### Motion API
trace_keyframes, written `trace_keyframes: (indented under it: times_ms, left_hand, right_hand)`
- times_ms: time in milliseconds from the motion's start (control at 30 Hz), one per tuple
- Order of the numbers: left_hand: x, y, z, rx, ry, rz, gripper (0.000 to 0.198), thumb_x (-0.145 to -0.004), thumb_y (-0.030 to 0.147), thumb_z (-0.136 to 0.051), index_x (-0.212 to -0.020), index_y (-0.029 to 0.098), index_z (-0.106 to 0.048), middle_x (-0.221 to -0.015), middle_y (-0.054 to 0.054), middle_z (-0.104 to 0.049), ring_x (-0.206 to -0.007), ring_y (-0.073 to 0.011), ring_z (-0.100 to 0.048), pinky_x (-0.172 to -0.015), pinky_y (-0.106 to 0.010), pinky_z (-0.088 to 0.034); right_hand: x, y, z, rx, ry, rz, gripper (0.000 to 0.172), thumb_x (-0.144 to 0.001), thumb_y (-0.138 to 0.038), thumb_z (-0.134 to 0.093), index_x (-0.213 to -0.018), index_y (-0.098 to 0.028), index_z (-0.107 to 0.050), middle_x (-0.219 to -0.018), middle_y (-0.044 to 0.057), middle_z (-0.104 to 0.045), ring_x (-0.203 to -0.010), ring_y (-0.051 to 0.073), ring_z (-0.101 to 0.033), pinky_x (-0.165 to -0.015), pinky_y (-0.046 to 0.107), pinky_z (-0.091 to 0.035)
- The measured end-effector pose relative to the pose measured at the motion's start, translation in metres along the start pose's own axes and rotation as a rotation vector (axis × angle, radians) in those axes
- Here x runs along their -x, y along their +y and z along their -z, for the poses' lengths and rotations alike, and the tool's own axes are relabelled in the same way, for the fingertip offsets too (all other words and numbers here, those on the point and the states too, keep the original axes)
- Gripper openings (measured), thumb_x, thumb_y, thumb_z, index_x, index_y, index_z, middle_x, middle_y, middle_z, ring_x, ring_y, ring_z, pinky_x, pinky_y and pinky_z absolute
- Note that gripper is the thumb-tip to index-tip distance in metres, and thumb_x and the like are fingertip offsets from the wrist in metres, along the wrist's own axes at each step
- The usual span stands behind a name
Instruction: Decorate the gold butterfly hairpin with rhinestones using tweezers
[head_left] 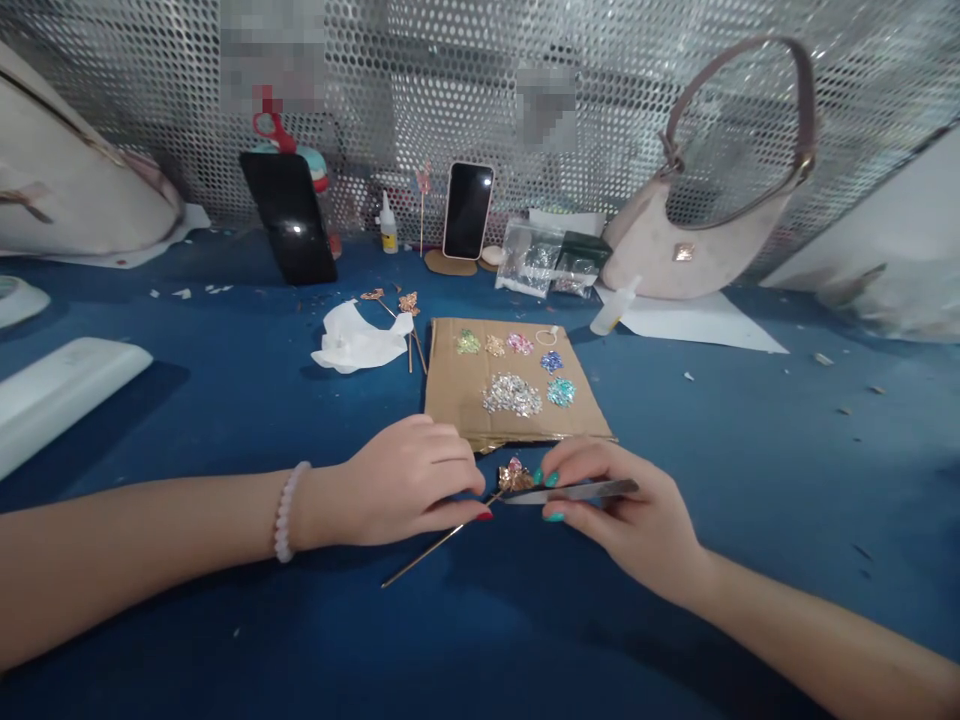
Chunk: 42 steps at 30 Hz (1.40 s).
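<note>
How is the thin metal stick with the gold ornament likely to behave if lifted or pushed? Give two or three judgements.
The stick looks slender, so probably light and easily bent. Its shaft might roll on the blue table, though the ornament would likely stop it. The ornament seems finely detailed, so probably fragile.

Slanted gold stick (427, 550) with jewelled head; silver tweezers (585, 491) tip at it.
</note>
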<state>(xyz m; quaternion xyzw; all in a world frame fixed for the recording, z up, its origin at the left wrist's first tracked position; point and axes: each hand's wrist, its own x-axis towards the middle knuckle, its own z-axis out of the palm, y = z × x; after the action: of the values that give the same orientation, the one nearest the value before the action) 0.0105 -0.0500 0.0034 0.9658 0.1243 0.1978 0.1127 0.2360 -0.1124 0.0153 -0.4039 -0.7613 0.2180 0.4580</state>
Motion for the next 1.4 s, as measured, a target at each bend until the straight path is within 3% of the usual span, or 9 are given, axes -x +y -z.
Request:
trace_keyframes:
  times_ms: [233, 567, 1400]
  left_hand:
    - [-0.0017, 0.0005, 0.0018, 0.004, 0.053, -0.050, 0.014, -0.092, 0.028, -0.047, -0.091, 0.017, -0.056, -0.085, -0.001, -0.063, -0.077, -0.0129, -0.053, -0.068, -0.027, -0.035]
    - [-0.0008, 0.0050, 0.0029, 0.005, 0.033, -0.071, 0.011, -0.090, 0.019, -0.048, -0.093, 0.017, -0.058, -0.086, -0.001, -0.062, -0.076, -0.0128, -0.052, -0.067, -0.028, -0.033]
    - [-0.0021, 0.0051, 0.0036, -0.016, 0.025, -0.063, 0.013, -0.090, 0.020, -0.046, -0.088, 0.017, -0.058, -0.083, 0.000, -0.062, -0.072, -0.0113, -0.053, -0.067, -0.029, -0.032]
  right_hand:
    - [0.0019, -0.0001, -0.0013, -0.043, -0.010, 0.013, 0.011, -0.071, -0.019, -0.070, -0.071, -0.020, -0.060, -0.068, 0.003, -0.067, -0.066, 0.015, -0.064, -0.060, 0.026, -0.054]
    - [0.0041, -0.0010, -0.0023, -0.076, -0.054, -0.006, 0.013, -0.071, -0.015, -0.070, -0.073, -0.021, -0.059, -0.072, 0.001, -0.066, -0.070, 0.013, -0.063, -0.064, 0.024, -0.053]
    - [0.0026, 0.0007, -0.0044, -0.052, -0.068, -0.009, 0.011, -0.074, -0.014, -0.066, -0.075, -0.022, -0.058, -0.071, 0.000, -0.066, -0.069, 0.013, -0.063, -0.064, 0.025, -0.054]
